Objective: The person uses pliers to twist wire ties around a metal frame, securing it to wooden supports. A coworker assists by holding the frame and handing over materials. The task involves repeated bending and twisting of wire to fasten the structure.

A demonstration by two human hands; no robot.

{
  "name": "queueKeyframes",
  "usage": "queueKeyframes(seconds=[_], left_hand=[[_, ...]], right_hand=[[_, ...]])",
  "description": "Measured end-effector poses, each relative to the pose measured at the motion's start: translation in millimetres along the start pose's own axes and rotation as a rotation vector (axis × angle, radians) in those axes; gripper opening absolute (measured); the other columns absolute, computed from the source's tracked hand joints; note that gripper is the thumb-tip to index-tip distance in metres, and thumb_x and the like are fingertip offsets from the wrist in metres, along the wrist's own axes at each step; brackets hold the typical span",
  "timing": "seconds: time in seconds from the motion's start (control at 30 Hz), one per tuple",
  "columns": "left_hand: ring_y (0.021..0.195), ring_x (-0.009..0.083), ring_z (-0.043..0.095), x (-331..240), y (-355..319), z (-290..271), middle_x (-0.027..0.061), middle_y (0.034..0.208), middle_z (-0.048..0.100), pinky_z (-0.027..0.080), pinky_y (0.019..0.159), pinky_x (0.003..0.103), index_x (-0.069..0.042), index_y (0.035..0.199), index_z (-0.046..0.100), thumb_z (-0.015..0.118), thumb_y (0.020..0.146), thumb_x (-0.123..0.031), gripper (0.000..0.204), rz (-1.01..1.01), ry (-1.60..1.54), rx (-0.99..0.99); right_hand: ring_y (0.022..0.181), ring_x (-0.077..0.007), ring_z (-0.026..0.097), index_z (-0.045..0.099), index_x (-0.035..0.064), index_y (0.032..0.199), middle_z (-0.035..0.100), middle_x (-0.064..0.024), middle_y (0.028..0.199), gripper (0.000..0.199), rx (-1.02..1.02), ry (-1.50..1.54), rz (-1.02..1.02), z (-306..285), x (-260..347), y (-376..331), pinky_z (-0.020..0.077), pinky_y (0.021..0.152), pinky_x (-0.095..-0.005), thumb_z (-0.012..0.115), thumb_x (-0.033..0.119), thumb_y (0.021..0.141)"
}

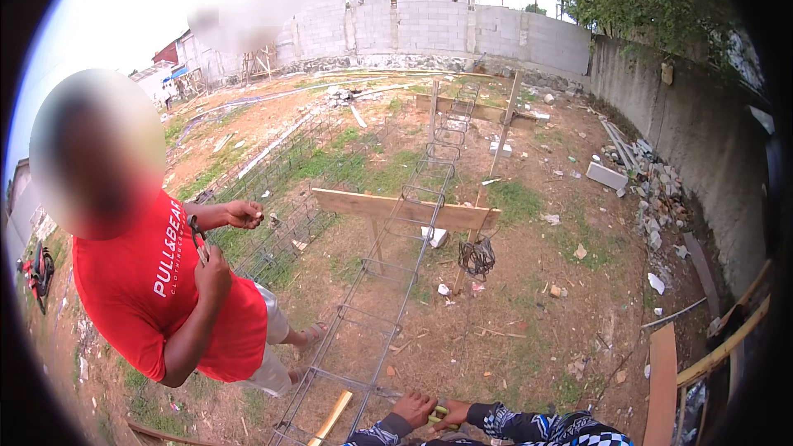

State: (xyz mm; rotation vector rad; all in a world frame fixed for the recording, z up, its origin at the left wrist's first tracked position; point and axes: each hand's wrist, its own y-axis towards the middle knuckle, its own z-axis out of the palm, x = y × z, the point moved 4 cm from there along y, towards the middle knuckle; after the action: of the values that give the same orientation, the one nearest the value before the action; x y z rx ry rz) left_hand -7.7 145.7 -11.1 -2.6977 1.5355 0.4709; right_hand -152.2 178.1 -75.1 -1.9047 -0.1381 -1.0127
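At the lower edge, my left hand [413, 407] is curled on the near end of a long rebar cage [388, 281]. My right hand [454, 415] sits right beside it, closed on a small yellow-green handled tool [438, 418]; the tool's head is hidden between the hands. Both forearms wear black-and-white patterned sleeves. The cage runs away from me over a wooden cross plank [405, 208] on stakes. A wooden handle [332, 417] lies against the cage just left of my left hand.
A person in a red shirt [165, 289] stands left of the cage, holding pincers [198, 239]. A coil of tie wire [477, 256] hangs from the plank. More rebar cages [281, 173] lie at left. Rubble [652, 190] and planks [661, 388] line the concrete wall at right.
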Motion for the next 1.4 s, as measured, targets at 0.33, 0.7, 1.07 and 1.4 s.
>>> queueKeyframes(seconds=[0.33, 0.7, 1.07, 1.4], left_hand=[[0.098, 0.0266, 0.061, -16, 3, -28, 0.0069, 0.099, 0.063, 0.043, 0.095, 0.043, -0.014, 0.110, 0.059, 0.070, 0.071, -0.025, 0.043, -0.035, 0.073, -0.116], [0.079, 0.0301, 0.068, -8, 13, -2, 0.0117, 0.077, 0.067, 0.054, 0.073, 0.040, -0.005, 0.094, 0.067, 0.068, 0.068, -0.019, 0.029, -0.247, -0.165, 0.343], [0.078, 0.0328, 0.067, 3, 25, 17, 0.0136, 0.075, 0.066, 0.052, 0.073, 0.041, -0.005, 0.088, 0.068, 0.064, 0.070, -0.018, 0.023, -0.207, -0.141, 0.177], [0.091, 0.0231, 0.058, -12, -5, 37, 0.0044, 0.092, 0.058, 0.042, 0.094, 0.041, -0.010, 0.105, 0.058, 0.064, 0.072, -0.027, 0.038, -0.024, 0.080, -0.124]], right_hand=[[0.066, -0.0127, 0.059, 0.061, 0.0063, 0.096, 0.060, -0.0017, 0.069, 0.038, 0.187, 0.501, 0.000, -11, 54, -37, 0.0465, 0.056, -0.0281, 0.083, 0.028, 0.074], [0.067, -0.0273, 0.064, 0.063, 0.0042, 0.098, 0.064, -0.0120, 0.073, 0.037, -0.713, -0.602, -0.085, 16, 33, -40, 0.0420, 0.054, -0.0437, 0.077, 0.027, 0.073], [0.072, -0.0330, 0.067, 0.062, -0.0027, 0.095, 0.068, -0.0168, 0.078, 0.049, -0.990, -0.988, -0.304, 2, 99, -82, 0.0497, 0.064, -0.0465, 0.078, 0.037, 0.070], [0.084, -0.0264, 0.066, 0.061, 0.0004, 0.105, 0.068, -0.0149, 0.095, 0.054, 0.152, 0.459, 0.080, 0, -5, -12, 0.0513, 0.069, -0.0428, 0.082, 0.035, 0.070]])
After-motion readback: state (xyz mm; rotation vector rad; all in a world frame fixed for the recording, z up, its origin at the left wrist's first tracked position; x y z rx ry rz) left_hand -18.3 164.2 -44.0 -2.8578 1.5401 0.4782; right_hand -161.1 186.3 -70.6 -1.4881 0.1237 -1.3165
